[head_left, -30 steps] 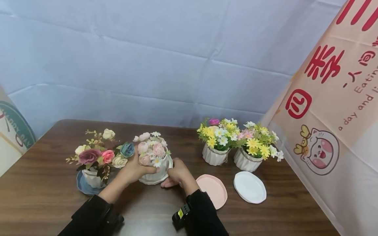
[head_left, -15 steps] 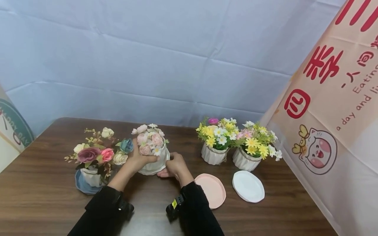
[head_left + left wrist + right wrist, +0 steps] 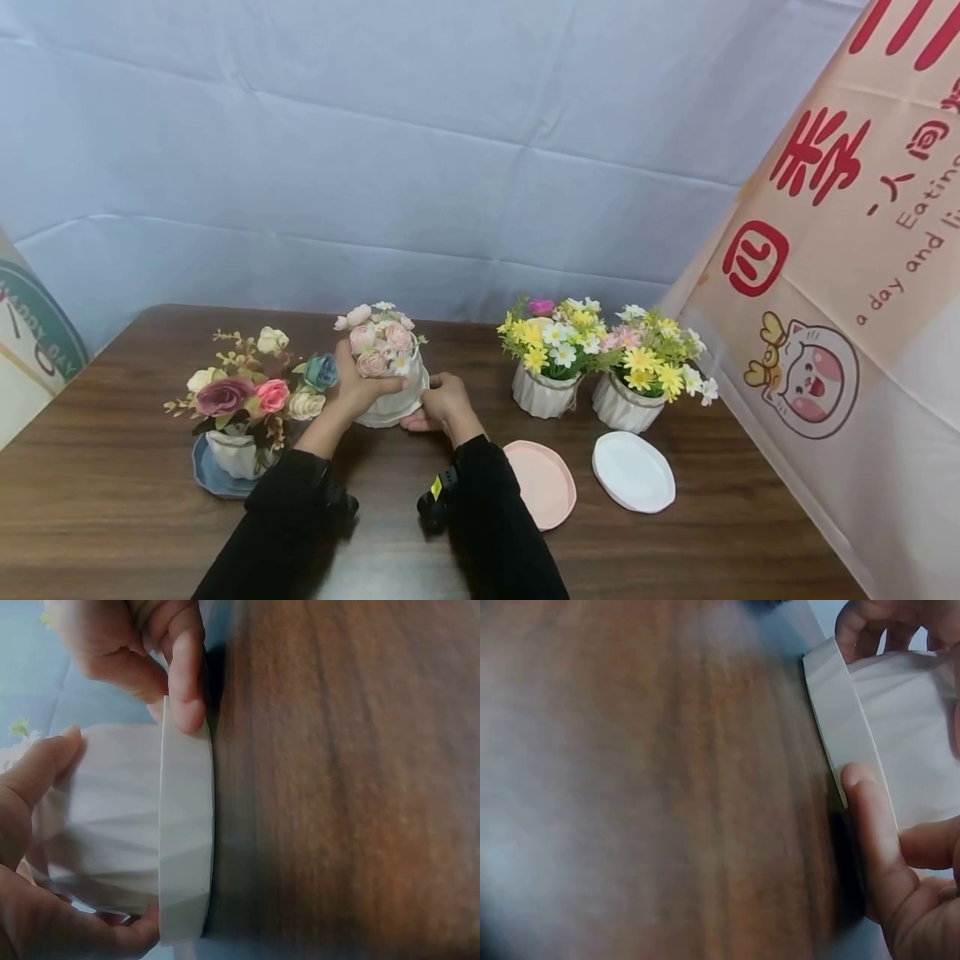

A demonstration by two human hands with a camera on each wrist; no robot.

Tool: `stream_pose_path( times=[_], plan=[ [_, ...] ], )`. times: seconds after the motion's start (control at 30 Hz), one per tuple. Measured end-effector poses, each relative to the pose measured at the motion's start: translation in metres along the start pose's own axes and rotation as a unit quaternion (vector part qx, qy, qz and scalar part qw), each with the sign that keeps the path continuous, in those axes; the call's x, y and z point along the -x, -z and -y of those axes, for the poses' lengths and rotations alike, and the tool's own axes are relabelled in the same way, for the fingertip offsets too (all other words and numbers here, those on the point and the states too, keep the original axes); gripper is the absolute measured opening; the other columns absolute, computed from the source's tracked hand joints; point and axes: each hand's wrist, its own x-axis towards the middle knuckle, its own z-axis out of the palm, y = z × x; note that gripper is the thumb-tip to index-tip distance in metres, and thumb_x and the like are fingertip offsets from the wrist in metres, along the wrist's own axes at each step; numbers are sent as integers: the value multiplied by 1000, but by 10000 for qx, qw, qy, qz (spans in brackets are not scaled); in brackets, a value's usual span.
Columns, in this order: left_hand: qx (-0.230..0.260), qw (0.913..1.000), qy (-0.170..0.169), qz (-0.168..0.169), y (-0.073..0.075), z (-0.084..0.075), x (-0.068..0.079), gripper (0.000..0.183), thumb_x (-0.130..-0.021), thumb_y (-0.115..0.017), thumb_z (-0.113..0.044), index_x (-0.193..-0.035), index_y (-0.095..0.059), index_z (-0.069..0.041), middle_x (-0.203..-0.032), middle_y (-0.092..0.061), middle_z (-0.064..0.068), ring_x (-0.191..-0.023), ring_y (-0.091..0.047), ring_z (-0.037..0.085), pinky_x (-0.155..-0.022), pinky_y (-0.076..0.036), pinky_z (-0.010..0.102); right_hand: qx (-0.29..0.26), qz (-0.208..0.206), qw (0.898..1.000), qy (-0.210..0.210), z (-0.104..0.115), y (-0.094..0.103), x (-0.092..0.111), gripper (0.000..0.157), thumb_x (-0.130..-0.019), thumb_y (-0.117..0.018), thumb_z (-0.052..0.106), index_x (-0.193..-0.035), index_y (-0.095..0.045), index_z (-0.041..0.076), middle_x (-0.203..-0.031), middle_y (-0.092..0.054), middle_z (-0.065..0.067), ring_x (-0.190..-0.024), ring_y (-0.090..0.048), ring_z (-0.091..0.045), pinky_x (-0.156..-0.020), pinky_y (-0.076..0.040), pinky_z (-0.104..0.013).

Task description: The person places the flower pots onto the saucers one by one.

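A white pot [image 3: 401, 395] of pale pink artificial flowers [image 3: 381, 337] stands upright in a white saucer [image 3: 185, 832] near the middle of the table. My left hand [image 3: 356, 388] grips the pot's side, its thumb across the near face in the head view. On the other side, my right hand [image 3: 447, 403] pinches the saucer's edge, with one finger low along the outer wall in the right wrist view. The saucer is very close to the tabletop [image 3: 667, 772]; whether it touches, I cannot tell. My left fingers behind the pot are partly hidden in the head view.
On the left, a pot of mixed roses [image 3: 235, 454] sits on a blue saucer [image 3: 212, 473]. Two white pots [image 3: 543, 395] with yellow and white flowers stand at the right. In front of them lie a pink saucer [image 3: 543, 485] and a white saucer [image 3: 633, 472].
Both hands have moved the flower pot and its saucer together away from me, toward the back of the table. Their hold looks the same; the other pots and saucers have stayed put.
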Motion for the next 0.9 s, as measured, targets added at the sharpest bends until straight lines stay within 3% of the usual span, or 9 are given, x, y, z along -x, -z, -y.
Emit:
stream_pose_path(
  times=[0.23,0.6,0.9],
  plan=[
    [-101,9999,17,-34,-3,2,-7,94,-67,-76,1,-138,-16,7,-134,-23,27,-126,-25,39,-105,-24,46,73,-36,9999,-118,5,3,-6,44,-91,-37,-9,-135,-35,-5,-73,-61,-28,-52,-65,-27,-56,-55,-35],
    [98,9988,-278,-392,-2,5,-6,92,-60,-78,6,-132,-21,8,-129,-28,28,-120,-30,39,-105,-25,45,60,99,9998,-151,3,1,-5,39,-94,-42,-4,-133,-37,-3,-68,-62,-25,-54,-65,-26,-55,-55,-35],
    [61,9992,-269,-297,-4,4,-6,93,-61,-78,6,-134,-20,7,-131,-27,28,-121,-30,39,-105,-24,45,139,112,9998,-120,1,5,-4,37,-96,-42,1,-133,-37,-2,-71,-63,-24,-55,-65,-25,-55,-55,-34]
  ],
)
